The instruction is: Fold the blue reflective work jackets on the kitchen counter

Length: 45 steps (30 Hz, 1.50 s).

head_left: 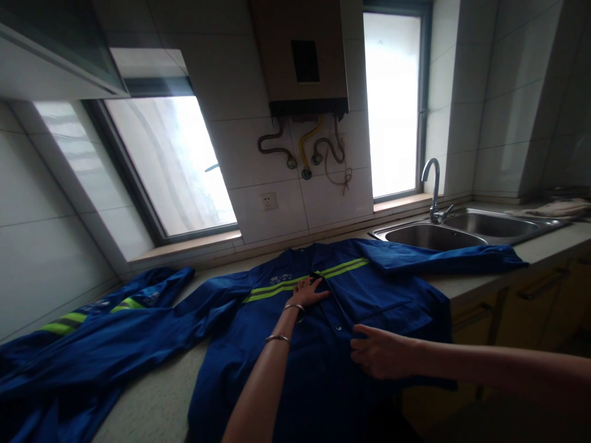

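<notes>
A blue work jacket with yellow-green reflective stripes across the chest lies spread on the countertop, front side up. Its sleeves reach out to both sides, and a snap button shows near the front edge. My left hand, with two bracelets on the wrist and forearm, rests flat on the chest near the stripe, fingers spread. Lower and to the right, my right hand is closed with curled fingers at the jacket's front edge, pinching the cloth. The fingertips are partly hidden.
Another blue garment with similar stripes lies at the left on the countertop. A double steel sink with a tall faucet is at the back right. A water heater hangs on the tiled wall between two windows.
</notes>
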{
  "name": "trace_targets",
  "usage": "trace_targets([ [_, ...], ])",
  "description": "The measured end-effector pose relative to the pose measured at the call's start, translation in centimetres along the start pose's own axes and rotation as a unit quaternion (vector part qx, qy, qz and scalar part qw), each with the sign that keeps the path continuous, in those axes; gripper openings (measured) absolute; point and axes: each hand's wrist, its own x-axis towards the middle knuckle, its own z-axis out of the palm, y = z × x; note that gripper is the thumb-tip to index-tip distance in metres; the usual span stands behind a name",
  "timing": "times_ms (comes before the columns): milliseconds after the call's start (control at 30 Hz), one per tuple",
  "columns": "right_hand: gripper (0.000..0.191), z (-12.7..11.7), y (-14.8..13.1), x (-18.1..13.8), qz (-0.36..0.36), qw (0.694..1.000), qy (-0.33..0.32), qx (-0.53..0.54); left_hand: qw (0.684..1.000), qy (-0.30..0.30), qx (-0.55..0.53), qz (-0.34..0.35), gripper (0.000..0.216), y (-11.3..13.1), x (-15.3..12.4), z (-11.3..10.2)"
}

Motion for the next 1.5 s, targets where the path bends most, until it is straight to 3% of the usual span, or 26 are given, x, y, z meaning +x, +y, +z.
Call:
trace_targets([
  [167, 0.011, 2.3, -2.1, -1.1, -0.050, 0.998, -0.023, 0.002, 1.000, 0.007, 0.003, -0.001, 0.086, 0.2, 0.0, 0.2],
  [233, 0.007, 3.0, -2.7, -1.9, -0.027, 0.999, -0.009, -0.014, 1.000, 0.010, 0.004, -0.002, 0.086, 0.2, 0.0, 0.2],
  [367, 0.022, 4.6, -4.1, -3.8, 0.046, 0.998, 0.037, -0.024, 1.000, 0.015, 0.000, -0.007, 0.087, 0.3, -0.1, 0.3],
  [500, 0.026, 5.3, -5.9, -5.0, 0.107, 0.992, 0.061, 0.004, 0.999, 0.020, -0.010, -0.023, 0.088, 0.4, 0.2, 0.5],
  [667, 0.009, 2.5, -6.2, -3.3, 0.105, 0.993, 0.030, 0.044, 0.999, 0.030, -0.025, -0.036, 0.096, 1.4, 0.8, 1.0],
  [867, 0.023, -3.3, -4.6, -1.6, 0.011, 0.997, 0.064, 0.051, 0.994, 0.056, 0.011, -0.091, 0.104, 4.5, 1.7, 1.8],
  [933, 0.020, -4.1, -4.6, -1.9, 0.030, 0.997, 0.066, 0.026, 0.991, 0.087, 0.025, -0.102, 0.105, 5.3, 1.9, 2.1],
  [1033, 0.016, -3.1, -5.1, -2.7, 0.081, 0.994, 0.074, 0.013, 0.985, 0.133, 0.031, -0.106, 0.106, 5.7, 2.0, 2.7],
  [1167, 0.010, 0.4, -6.0, -3.1, 0.116, 0.992, 0.046, 0.014, 0.974, 0.201, -0.034, -0.094, 0.093, 5.3, 1.9, 3.6],
  [1267, 0.006, 2.1, -5.9, -2.7, 0.129, 0.991, -0.023, 0.034, 0.954, 0.270, -0.104, -0.077, 0.064, 4.6, 1.8, 3.7],
  [1333, 0.009, 1.8, -5.5, -2.0, 0.128, 0.985, -0.080, 0.082, 0.942, 0.296, -0.133, -0.080, 0.043, 3.8, 1.7, 3.3],
  [1400, 0.004, 0.4, -4.7, -0.6, 0.136, 0.973, -0.102, 0.155, 0.931, 0.313, -0.161, -0.098, 0.037, 2.7, 1.9, 2.7],
  [1500, 0.014, -2.4, -2.5, 2.7, 0.183, 0.948, -0.010, 0.260, 0.912, 0.335, -0.198, -0.129, 0.033, 0.7, 2.2, 1.8],
])
